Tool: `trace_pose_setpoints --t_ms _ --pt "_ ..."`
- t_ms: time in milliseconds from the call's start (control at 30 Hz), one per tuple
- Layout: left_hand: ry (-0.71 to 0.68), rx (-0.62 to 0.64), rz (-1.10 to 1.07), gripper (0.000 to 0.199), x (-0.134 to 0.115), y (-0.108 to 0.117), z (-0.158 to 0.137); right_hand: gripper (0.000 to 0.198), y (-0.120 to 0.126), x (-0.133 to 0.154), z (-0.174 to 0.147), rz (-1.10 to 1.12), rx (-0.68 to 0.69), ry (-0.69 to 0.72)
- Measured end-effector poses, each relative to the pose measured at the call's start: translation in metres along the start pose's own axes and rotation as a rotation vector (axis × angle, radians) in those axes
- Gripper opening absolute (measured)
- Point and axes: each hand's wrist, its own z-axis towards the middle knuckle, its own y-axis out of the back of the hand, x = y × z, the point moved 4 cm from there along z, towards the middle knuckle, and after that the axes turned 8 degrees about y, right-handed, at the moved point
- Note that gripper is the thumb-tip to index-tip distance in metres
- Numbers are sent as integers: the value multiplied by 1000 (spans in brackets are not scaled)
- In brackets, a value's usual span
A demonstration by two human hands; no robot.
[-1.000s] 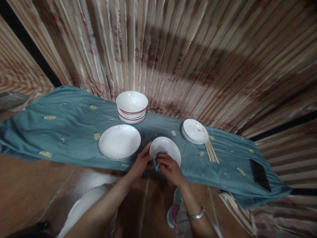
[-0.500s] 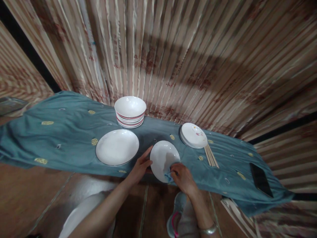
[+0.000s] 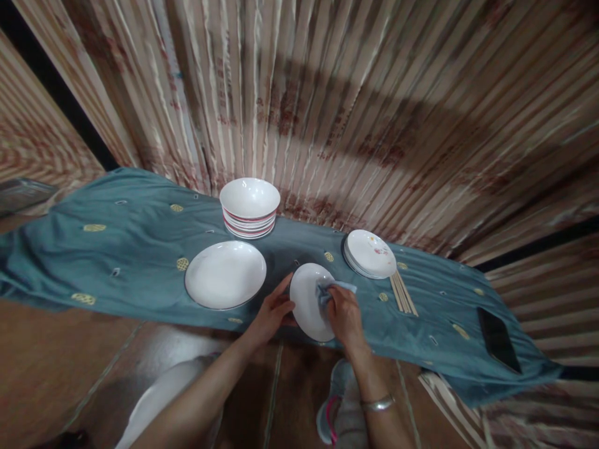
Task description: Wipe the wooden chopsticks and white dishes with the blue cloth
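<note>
A small white plate (image 3: 307,304) is gripped at its left edge by my left hand (image 3: 274,308), thumb over the rim and fingers beneath. My right hand (image 3: 344,312) is closed on a light blue cloth (image 3: 324,293) pressed to the right part of the plate's face; a corner of the cloth sticks out to the right above the knuckles. Left of the plate lies a larger white oval plate (image 3: 225,274). To the right, a stack of small plates (image 3: 372,252) with a flower print on the top one sits beside several chopsticks (image 3: 403,293).
A stack of white bowls with red rims (image 3: 250,202) stands at the back. A black phone (image 3: 498,340) lies near the right end of the green tablecloth (image 3: 135,262). Pleated curtain (image 3: 299,93) hangs right behind the table.
My right hand with the cloth has moved up the plate, from its lower right to its upper right part. My left hand keeps its grip on the plate's left edge.
</note>
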Motion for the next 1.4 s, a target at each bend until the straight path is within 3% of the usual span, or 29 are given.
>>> trace_pose_setpoints --t_ms 267,567,833,1033,1400 --pt "10 9 -17 83 0 -2 -2 47 -24 10 17 200 -69 -71" --pt "-1 12 -62 83 3 0 -1 46 -35 34 25 485 28 1" --pt "-10 -27 -68 78 1 2 -1 40 -18 54 19 690 147 86" --pt "1 -58 -85 77 -2 2 -2 33 -5 58 8 819 222 49" --pt "-32 -76 -22 77 -5 -2 -5 29 16 47 -13 807 324 -1"
